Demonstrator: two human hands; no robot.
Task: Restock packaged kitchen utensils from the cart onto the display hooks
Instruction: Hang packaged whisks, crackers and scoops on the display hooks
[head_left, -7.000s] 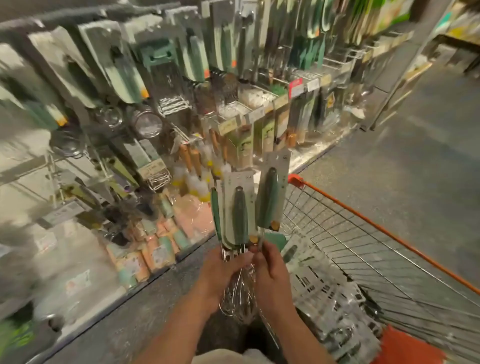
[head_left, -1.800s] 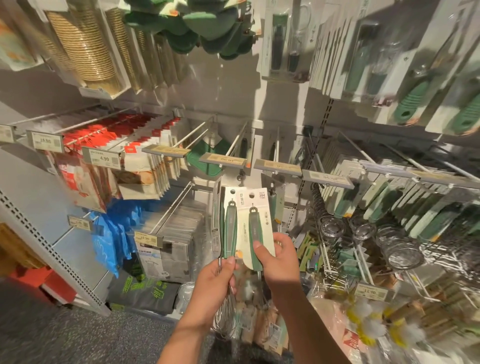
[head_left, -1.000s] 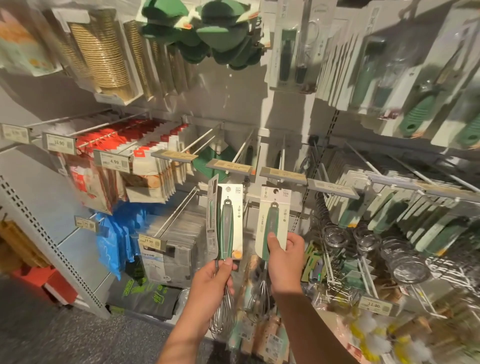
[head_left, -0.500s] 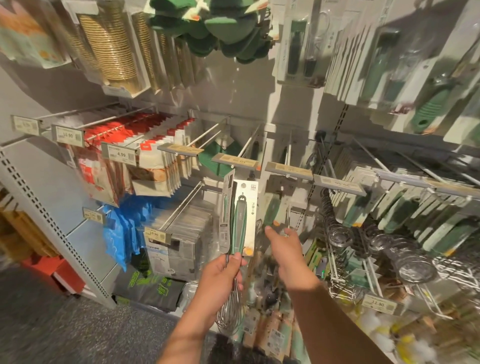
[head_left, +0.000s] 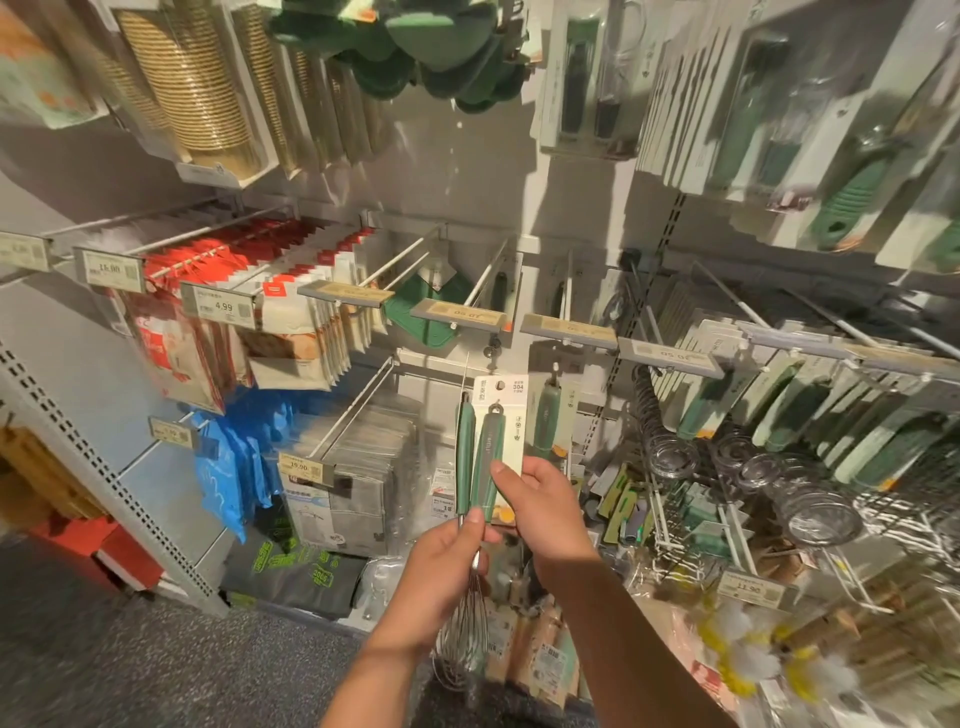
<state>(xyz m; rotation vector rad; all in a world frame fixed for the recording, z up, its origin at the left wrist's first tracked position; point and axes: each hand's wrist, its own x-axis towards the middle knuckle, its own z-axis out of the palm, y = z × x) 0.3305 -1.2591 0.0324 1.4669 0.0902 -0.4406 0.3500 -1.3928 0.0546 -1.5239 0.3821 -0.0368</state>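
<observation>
Two packaged whisks (head_left: 488, 447) with green handles on white cards stand upright in front of the display. My left hand (head_left: 447, 551) grips them at the base of the handles, wire heads (head_left: 464, 631) hanging below. My right hand (head_left: 540, 496) pinches the front card by its right edge. A third whisk (head_left: 548, 415) of the same kind hangs on a hook just behind and to the right. Empty display hooks (head_left: 483, 275) with price tags (head_left: 457, 314) stick out above the whisks.
Red and white packets (head_left: 291, 291) hang on the left hooks, grey bagged goods (head_left: 358, 478) below them. Strainers (head_left: 810, 499) and green-handled utensils (head_left: 841, 415) fill the right hooks. A grey shelf upright (head_left: 104, 467) stands left, over speckled floor (head_left: 156, 665).
My right hand hung one whisk on the hook behind, then came back and took hold of the front card in my left hand. The left hand has stayed holding the two whisks.
</observation>
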